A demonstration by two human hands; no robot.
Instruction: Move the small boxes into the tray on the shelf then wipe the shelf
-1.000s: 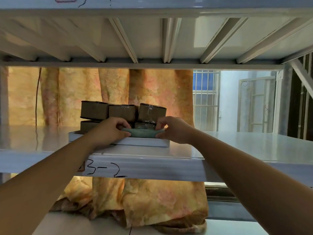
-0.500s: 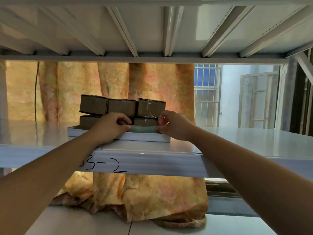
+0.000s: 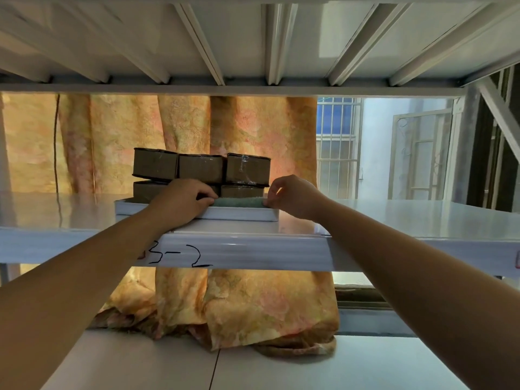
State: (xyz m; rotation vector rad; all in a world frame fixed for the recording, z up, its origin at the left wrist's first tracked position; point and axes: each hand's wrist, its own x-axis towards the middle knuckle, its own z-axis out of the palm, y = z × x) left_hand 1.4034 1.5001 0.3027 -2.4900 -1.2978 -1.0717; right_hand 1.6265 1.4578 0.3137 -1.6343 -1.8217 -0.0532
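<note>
The small boxes (image 3: 201, 172) are already stacked in the tray (image 3: 242, 214) on the shelf (image 3: 408, 220) — what my fingers are busy with is the green cloth (image 3: 238, 202) lying just inside the tray's near rim, in front of the boxes. Its long axis runs left to right, parallel to the shelf's front edge, and I have one end in each hand. My left hand (image 3: 180, 202) is curled over the left end, fingers closed down on it; my right hand (image 3: 292, 197) pinches the right end between thumb and fingertips. Neither hand is nearer than the other — the cloth spans the gap between them, so whichever way it goes, both ends must go together, up over the rim and toward me, or down to rest where it lies.

By my count: five boxes showing, three in the top row and two visible below, with my left hand likely hiding the middle of the lower row, so I cannot swear to a sixth. One tray, one cloth. The bare shelf stretches well out on both sides, which I judge is the surface for wiping.
</note>
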